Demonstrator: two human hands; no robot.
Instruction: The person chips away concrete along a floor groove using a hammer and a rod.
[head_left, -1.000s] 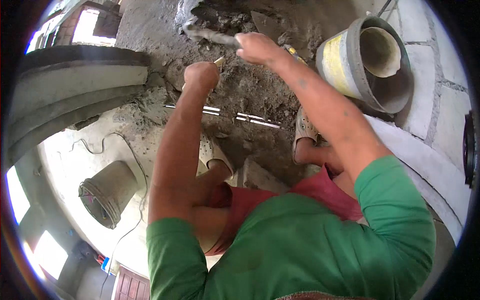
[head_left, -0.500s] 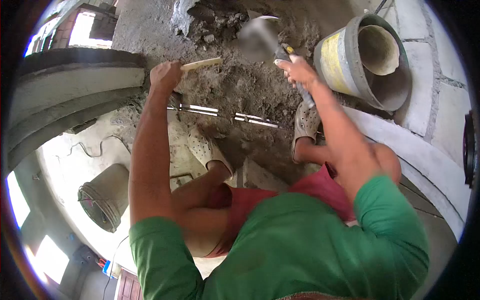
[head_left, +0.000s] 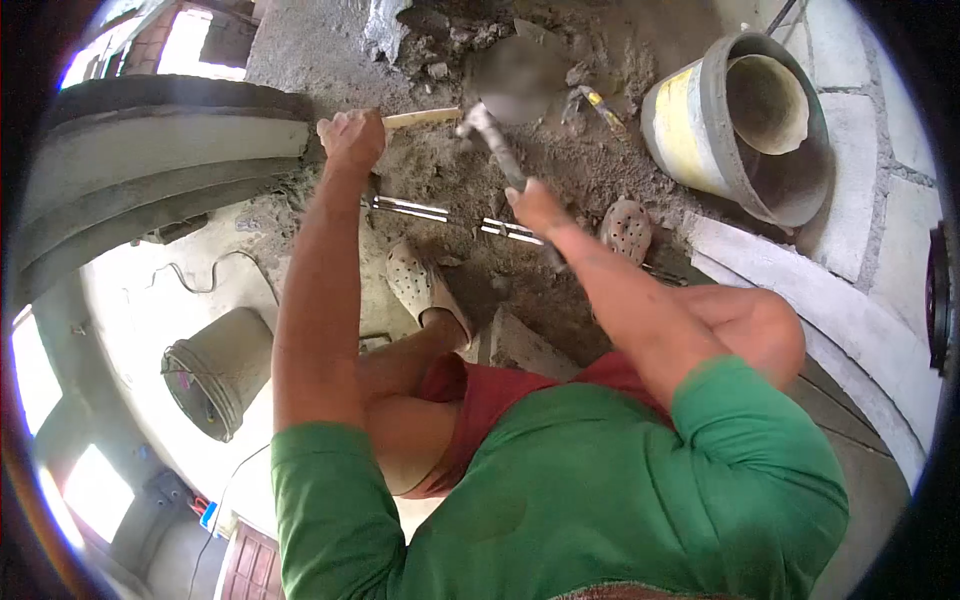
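My left hand (head_left: 355, 138) is closed around one end of a thin pale wooden strip (head_left: 422, 117), which points right over the rough mortar. My right hand (head_left: 538, 207) grips a hammer (head_left: 500, 150) by its dark handle. The hammer's head is beside the strip's free end; whether they touch I cannot tell. Beyond it lies a rounded grey patch (head_left: 515, 78), too blurred to name. A tool with a yellow and black handle (head_left: 603, 110) rests on the dirt to the right.
A large bucket (head_left: 685, 130) with a smaller container inside stands on the right beside pale blocks (head_left: 850, 190). Curved concrete steps (head_left: 170, 150) rise at left. Another bucket (head_left: 225, 370) is lower left. Bright metal bars (head_left: 410, 208) lie in front of my clog-covered feet (head_left: 415, 280).
My right hand has swung the hammer down and left, toward the wooden strip's end. The yellow-handled tool now shows clear of my hand. My left hand has shifted slightly right in view.
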